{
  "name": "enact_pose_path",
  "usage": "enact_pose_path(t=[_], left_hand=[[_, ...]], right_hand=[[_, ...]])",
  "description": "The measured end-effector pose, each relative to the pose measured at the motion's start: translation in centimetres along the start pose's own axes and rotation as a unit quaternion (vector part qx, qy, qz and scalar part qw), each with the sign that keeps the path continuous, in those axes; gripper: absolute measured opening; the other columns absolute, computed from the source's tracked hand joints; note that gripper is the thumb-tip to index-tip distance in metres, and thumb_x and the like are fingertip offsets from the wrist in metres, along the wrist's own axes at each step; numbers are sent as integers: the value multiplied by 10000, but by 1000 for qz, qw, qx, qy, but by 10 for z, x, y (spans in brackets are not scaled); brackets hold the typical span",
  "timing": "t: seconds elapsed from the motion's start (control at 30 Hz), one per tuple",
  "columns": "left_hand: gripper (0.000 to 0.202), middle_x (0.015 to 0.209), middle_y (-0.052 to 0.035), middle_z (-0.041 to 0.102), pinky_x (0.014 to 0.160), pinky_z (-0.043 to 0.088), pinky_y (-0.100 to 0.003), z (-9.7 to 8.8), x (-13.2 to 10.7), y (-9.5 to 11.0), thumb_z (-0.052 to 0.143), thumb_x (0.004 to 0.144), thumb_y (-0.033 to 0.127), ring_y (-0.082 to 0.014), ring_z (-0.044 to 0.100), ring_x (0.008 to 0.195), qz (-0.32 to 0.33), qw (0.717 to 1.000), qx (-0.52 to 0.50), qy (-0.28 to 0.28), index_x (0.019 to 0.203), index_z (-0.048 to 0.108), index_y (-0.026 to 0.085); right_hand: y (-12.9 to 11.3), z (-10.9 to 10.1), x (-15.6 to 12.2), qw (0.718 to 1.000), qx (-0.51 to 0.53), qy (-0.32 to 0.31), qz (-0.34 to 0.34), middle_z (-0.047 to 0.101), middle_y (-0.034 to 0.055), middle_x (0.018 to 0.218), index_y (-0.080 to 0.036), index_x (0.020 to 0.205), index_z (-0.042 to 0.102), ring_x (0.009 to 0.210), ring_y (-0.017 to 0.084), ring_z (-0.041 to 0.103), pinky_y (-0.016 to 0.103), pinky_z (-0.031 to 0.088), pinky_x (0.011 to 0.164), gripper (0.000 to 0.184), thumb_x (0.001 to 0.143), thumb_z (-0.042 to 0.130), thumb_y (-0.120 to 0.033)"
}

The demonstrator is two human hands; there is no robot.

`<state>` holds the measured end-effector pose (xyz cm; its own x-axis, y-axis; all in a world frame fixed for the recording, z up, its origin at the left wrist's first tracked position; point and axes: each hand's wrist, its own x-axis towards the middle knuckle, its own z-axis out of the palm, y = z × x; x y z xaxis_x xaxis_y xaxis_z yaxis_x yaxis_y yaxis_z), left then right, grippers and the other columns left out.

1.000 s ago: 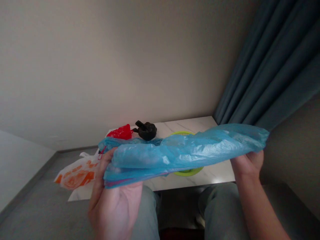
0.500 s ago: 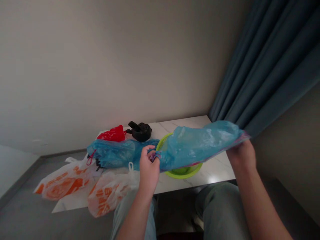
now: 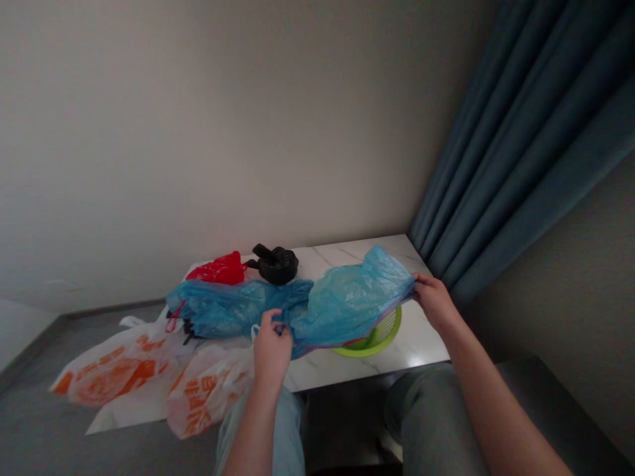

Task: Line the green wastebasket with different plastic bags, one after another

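Note:
A thin blue plastic bag (image 3: 354,297) with a reddish-purple edge stretches between my two hands. My left hand (image 3: 272,347) is closed on its left end, above the front of the table. At the other end, the fingers of my right hand (image 3: 436,301) pinch the bag's corner. Beneath the bag sits a lime-green plastic basket (image 3: 391,334), mostly covered; something green shows inside it. Left of the held bag lies another crumpled blue plastic bag (image 3: 223,307) with a red drawstring and black bits at its left end.
On the white marbled table (image 3: 317,377), a knotted black bag (image 3: 278,264) and a red bag (image 3: 218,269) lie near the wall. White bags with orange print (image 3: 116,370) (image 3: 203,396) are at the front left. A blue curtain (image 3: 496,165) hangs at right.
Both hands have shifted left, the right one further, so they are closer together. The held bag has come lower and slackened, covering more of the space beside the other blue bag.

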<state>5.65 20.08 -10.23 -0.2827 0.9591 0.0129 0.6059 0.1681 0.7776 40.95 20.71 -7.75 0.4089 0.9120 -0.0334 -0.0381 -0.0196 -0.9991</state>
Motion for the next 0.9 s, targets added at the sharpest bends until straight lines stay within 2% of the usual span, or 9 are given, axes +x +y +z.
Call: enact_pose_path(t=[0.1,0.17,0.27,0.4,0.47,0.53,0.7,0.83,0.9], left_hand=[[548,963,-60,685,721,497,-290,10,5,-19,518,710,7,-169,659,756,13,994,-19,-109,1228,524,187],[672,1064,-86,673,781,514,-313,16,7,-23,513,653,-32,-180,667,843,68,988,-26,-138,1289,504,185],[712,1151,-105,648,902,501,-358,19,9,-22,508,616,-39,-212,646,1013,148,982,-23,-117,1289,533,192],[484,1002,-73,692,922,491,-356,12,11,-16,463,628,5,-213,659,971,133,987,-58,-63,1049,616,186],[384,947,-58,704,914,486,-343,7,10,-14,442,637,35,-217,664,955,115,991,-67,-23,934,623,196],[326,931,-47,711,881,485,-329,4,9,-13,437,661,79,-223,663,939,108,992,-64,-3,889,634,204],[280,742,-10,661,723,456,-287,4,4,-8,410,707,163,-201,620,740,95,993,-72,-27,823,660,208],[249,661,-3,614,643,417,-278,4,1,-2,450,797,310,-192,566,659,60,992,-107,-23,804,670,193],[303,672,-13,629,639,412,-280,4,0,1,477,833,418,-197,569,673,57,991,-115,-35,764,664,190]], right_hand=[[0,7,-3,992,123,1,27,616,-19,748,-210,845,597,655,144,561,266,468,608,291,583,712,-257],[-1,10,-4,991,123,50,-15,632,-9,866,-228,930,571,729,146,589,262,483,636,384,591,745,-269],[-4,11,-6,979,57,132,-144,619,26,1037,-233,1008,539,895,165,614,293,507,748,412,642,729,-254],[-11,12,-14,935,-100,173,-294,582,72,1204,-237,1116,542,1116,216,582,372,501,887,382,751,652,-208],[-10,15,-18,917,-189,109,-333,569,88,1273,-241,1173,557,1213,242,543,424,481,962,389,792,606,-181],[-7,21,-22,902,-269,-10,-336,543,100,1355,-250,1260,552,1296,264,495,480,423,1063,479,793,607,-159],[3,37,-31,852,-360,-251,-284,428,108,1514,-271,1395,513,1418,287,377,516,306,1177,614,808,690,-226],[6,48,-37,814,-387,-334,-276,341,102,1582,-278,1385,548,1456,312,310,506,300,1184,690,744,798,-322],[10,53,-36,802,-420,-320,-281,429,119,1525,-231,1261,651,1415,322,365,505,323,1165,508,765,764,-230]])
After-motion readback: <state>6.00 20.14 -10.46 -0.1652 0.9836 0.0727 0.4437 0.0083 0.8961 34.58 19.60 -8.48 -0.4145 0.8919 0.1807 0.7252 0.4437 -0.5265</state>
